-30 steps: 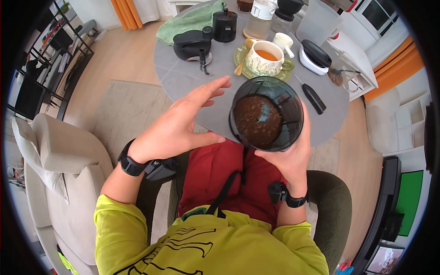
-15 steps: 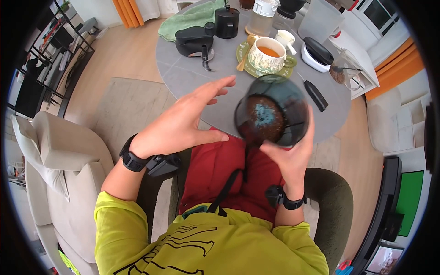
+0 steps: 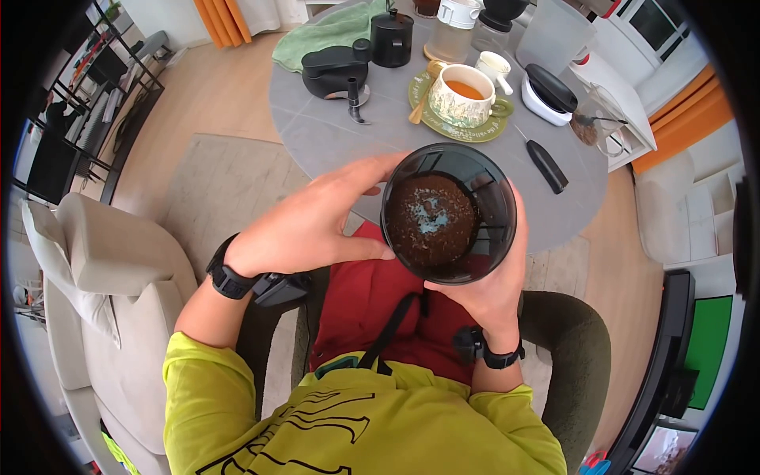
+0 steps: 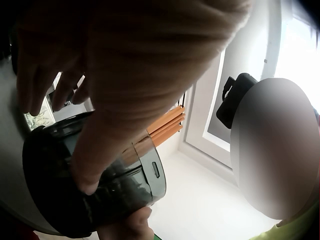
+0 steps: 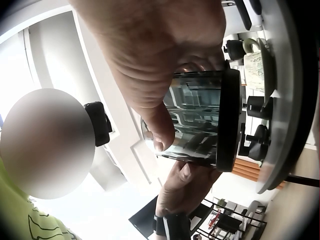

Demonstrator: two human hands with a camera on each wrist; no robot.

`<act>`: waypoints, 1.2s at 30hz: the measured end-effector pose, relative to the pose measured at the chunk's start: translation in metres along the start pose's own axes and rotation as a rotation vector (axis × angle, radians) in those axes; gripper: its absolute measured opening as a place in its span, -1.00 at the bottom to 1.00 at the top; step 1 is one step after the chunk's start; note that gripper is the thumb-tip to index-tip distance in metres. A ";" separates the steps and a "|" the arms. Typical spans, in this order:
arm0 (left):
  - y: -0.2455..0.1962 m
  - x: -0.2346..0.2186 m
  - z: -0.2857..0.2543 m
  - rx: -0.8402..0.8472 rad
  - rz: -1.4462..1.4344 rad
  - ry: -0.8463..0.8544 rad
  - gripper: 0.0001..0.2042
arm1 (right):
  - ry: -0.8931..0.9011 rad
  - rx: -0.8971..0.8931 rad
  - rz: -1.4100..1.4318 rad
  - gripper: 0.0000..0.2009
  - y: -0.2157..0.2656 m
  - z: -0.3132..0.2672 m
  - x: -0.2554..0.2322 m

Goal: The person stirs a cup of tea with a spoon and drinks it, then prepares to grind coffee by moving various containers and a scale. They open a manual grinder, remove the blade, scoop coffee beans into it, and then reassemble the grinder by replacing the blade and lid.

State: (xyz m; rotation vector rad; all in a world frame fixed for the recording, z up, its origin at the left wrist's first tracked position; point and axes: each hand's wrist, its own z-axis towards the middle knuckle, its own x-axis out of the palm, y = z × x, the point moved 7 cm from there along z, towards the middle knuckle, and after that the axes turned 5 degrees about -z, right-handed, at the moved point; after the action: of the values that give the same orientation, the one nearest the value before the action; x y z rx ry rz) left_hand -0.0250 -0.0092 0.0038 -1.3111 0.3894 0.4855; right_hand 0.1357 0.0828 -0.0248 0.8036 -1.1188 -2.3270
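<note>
Dark translucent container [image 3: 449, 214], brown grounds [image 3: 431, 218] inside, is positioned above the lap [image 3: 372, 301], near the tabletop [image 3: 317, 131]. Right hand [image 3: 495, 277]: curved around its side, gripping. Left hand [image 3: 305, 222]: partly open at the opposite side; contact cannot be determined. Beyond: cup [image 3: 459, 108] on green plate [image 3: 480, 134].

A pale sofa [image 3: 123, 273] stands left on the light wooden floor [image 3: 226, 91], near a black open shelf unit [image 3: 99, 95]. Orange curtains [image 3: 222, 22] hang at both sides; a dark window [image 3: 653, 22] sits upper right, while bright light meets white walls [image 4: 192, 200].
</note>
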 end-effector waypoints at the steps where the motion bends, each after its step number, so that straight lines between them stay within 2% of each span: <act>1: -0.001 0.001 0.000 0.000 -0.001 0.000 -0.16 | 0.000 0.000 0.000 0.19 -0.001 0.001 0.001; 4: 0.001 0.001 -0.001 -0.003 0.006 -0.035 -0.17 | 0.010 -0.010 0.023 0.21 -0.002 0.000 0.006; 7: 0.003 0.000 0.000 0.006 -0.020 -0.054 -0.18 | 0.027 0.074 0.056 0.25 -0.004 0.000 0.010; 9: 0.001 -0.001 0.000 -0.022 0.083 -0.040 -0.19 | 0.050 0.138 0.042 0.28 -0.008 -0.001 0.011; 13: 0.003 0.002 0.002 -0.039 0.068 -0.033 -0.20 | 0.040 0.145 0.088 0.24 -0.009 0.000 0.011; 15: 0.009 0.003 0.002 -0.027 -0.091 -0.068 -0.18 | 0.014 0.073 -0.053 0.19 -0.005 0.003 0.003; 16: 0.009 0.002 0.002 -0.030 -0.090 -0.067 -0.18 | -0.083 0.110 -0.033 0.18 -0.013 0.002 -0.005; 18: 0.012 -0.001 0.001 -0.108 -0.278 -0.104 -0.18 | -0.267 0.211 0.083 0.17 -0.030 0.002 -0.017; 19: 0.013 -0.002 0.001 -0.109 -0.280 -0.108 -0.18 | -0.262 0.210 0.083 0.17 -0.029 0.003 -0.018; 21: 0.017 -0.006 0.001 -0.136 -0.289 -0.136 -0.21 | -0.052 0.023 -0.164 0.16 -0.014 0.006 -0.007; 22: 0.018 -0.006 0.001 -0.135 -0.291 -0.132 -0.21 | 0.006 -0.005 -0.094 0.15 -0.007 0.007 -0.002; 23: 0.018 -0.008 0.001 -0.124 -0.267 -0.142 -0.23 | 0.004 -0.002 -0.094 0.15 -0.010 0.006 -0.001; 25: 0.018 -0.011 0.000 -0.116 -0.244 -0.161 -0.25 | -0.238 0.081 0.054 0.17 -0.025 0.004 -0.014; 27: 0.016 -0.013 -0.001 -0.113 -0.242 -0.166 -0.27 | -0.216 0.072 0.002 0.17 -0.019 0.008 -0.014; 29: 0.019 -0.012 -0.001 -0.114 -0.228 -0.158 -0.28 | 0.033 -0.034 -0.068 0.18 -0.007 0.009 0.001; 30: 0.020 -0.011 0.000 -0.113 -0.217 -0.146 -0.28 | -0.053 0.016 -0.007 0.17 -0.014 0.004 -0.003; 31: 0.019 -0.011 0.000 -0.111 -0.220 -0.146 -0.28 | -0.052 0.017 -0.011 0.17 -0.016 0.004 -0.003; 33: 0.018 -0.011 -0.001 -0.110 -0.193 -0.150 -0.28 | -0.258 0.153 0.145 0.19 -0.030 0.003 -0.020; 34: 0.019 -0.011 -0.002 -0.110 -0.192 -0.154 -0.28 | -0.167 0.064 -0.014 0.17 -0.024 0.005 -0.019; 36: 0.019 -0.010 -0.001 -0.103 -0.182 -0.141 -0.28 | -0.097 0.041 -0.019 0.18 -0.016 0.003 -0.012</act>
State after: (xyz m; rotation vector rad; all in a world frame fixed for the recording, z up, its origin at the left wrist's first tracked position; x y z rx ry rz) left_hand -0.0441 -0.0079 -0.0070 -1.3883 0.1276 0.4459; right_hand 0.1406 0.1011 -0.0326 0.7255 -1.2076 -2.3884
